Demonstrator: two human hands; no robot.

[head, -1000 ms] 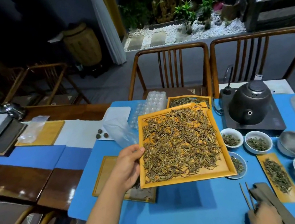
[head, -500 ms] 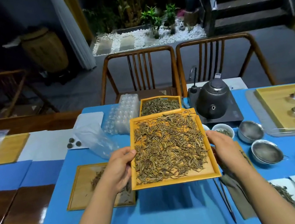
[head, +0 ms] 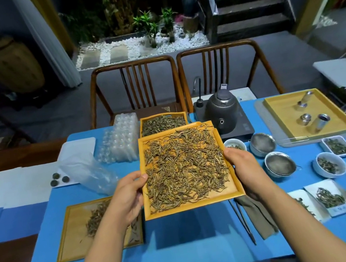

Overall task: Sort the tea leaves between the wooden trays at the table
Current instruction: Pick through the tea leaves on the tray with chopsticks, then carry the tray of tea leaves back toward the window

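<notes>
I hold a yellow wooden tray full of brown tea leaves above the blue mat. My left hand grips its left rim, thumb on top. Its right rim is gripped by my right hand. On the mat to the left lies a second wooden tray with a small pile of leaves, partly hidden by my left forearm. A third tray of darker leaves sits behind the held one.
A dark kettle on a hob stands back right. Two strainers, small leaf bowls, white dishes and a tray of metal cups fill the right. Tongs and cloth lie near. Plastic packaging sits left.
One second ago only my left hand held the tray; my right hand has since come up and taken the right rim. The view has swung right and centred on the tray.
</notes>
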